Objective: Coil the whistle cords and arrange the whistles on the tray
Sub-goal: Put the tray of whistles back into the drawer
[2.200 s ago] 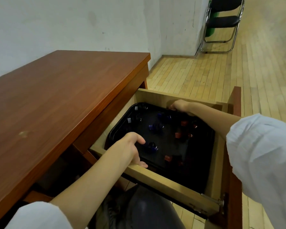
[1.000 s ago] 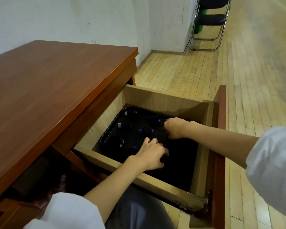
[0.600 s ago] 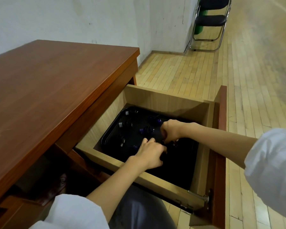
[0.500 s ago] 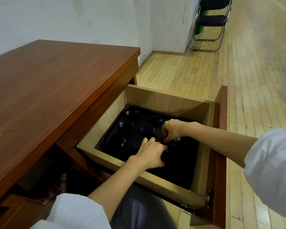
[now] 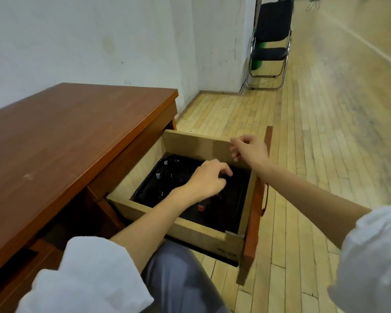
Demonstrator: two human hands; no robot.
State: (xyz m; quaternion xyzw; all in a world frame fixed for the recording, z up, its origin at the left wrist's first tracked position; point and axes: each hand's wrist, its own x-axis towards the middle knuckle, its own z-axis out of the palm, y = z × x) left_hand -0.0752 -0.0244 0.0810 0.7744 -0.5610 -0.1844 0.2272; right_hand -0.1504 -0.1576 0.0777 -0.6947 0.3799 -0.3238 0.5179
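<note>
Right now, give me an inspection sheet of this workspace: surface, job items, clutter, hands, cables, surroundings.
Surface: red-brown desk top; its drawer pulled open.
Job's things: black tray in the drawer, small whistles on it, one red; most too dark to count.
Clutter: nothing seen.
Hands: left hand over the tray, fingers curled; right hand raised above the drawer's far wall; grips unclear.
Cables: nothing seen; cords indistinguishable against the dark tray.
Surroundings: white wall, wooden floor, black folding chair.
</note>
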